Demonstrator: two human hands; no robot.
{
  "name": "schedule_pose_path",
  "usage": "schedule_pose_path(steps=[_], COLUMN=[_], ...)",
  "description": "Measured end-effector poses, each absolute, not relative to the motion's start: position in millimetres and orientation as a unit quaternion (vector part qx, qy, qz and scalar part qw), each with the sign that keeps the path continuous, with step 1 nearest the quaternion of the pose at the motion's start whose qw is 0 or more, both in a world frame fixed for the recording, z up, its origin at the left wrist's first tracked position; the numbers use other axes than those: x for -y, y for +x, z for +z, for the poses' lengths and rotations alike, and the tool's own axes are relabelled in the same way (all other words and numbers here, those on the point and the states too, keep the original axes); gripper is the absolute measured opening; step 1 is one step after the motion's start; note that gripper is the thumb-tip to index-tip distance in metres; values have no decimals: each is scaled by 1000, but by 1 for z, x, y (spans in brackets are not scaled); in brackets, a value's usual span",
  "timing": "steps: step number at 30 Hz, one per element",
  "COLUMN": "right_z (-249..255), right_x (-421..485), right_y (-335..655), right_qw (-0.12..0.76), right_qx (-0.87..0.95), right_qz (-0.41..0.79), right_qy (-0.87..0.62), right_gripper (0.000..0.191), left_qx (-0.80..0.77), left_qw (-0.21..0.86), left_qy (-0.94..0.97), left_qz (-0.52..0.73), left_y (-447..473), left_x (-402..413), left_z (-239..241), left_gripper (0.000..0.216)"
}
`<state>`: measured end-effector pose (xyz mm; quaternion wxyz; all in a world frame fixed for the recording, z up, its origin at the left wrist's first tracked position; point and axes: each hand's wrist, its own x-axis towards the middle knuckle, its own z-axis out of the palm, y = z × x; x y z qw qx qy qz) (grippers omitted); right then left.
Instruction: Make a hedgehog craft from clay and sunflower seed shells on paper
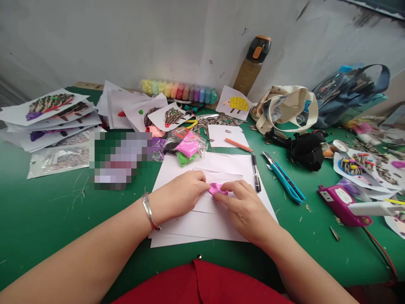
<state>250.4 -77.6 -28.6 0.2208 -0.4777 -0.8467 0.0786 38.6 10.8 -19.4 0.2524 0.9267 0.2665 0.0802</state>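
A small lump of pink clay (217, 188) lies on a stack of white paper sheets (196, 226) on the green table (47, 207). My left hand (179, 195), with a silver bracelet at the wrist, has its fingers curled and pinches the clay's left side. My right hand (243, 207) presses the clay's right side with its fingertips. Both hands meet over the clay. Behind them lie clear bags of coloured clay (186, 147) in pink, green and purple.
A black pen (255, 172), a blue utility knife (284, 179) and an orange pencil (238, 145) lie to the right. Finished seed pictures (47, 110) are stacked at the left. A row of clay colours (179, 90), sunflower seeds (218, 120), bags and a bottle (251, 63) stand behind.
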Motion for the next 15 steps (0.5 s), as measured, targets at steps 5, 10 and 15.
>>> schedule_pose_path(steps=[5,10,15], right_z=[-34,-38,-35], right_x=[74,73,75], right_y=[248,242,240], right_qw=[239,213,208], right_qx=[835,838,845], right_qz=[68,61,84], right_qy=[-491,-498,-486], right_gripper=[56,50,48], left_qx=[-264,-268,-268], left_qw=[253,247,245], left_qy=[927,929,930], left_qz=[82,68,60], left_y=[38,38,38], left_x=[-12,-12,-11], left_z=[-22,-22,-20], left_gripper=[29,27,28])
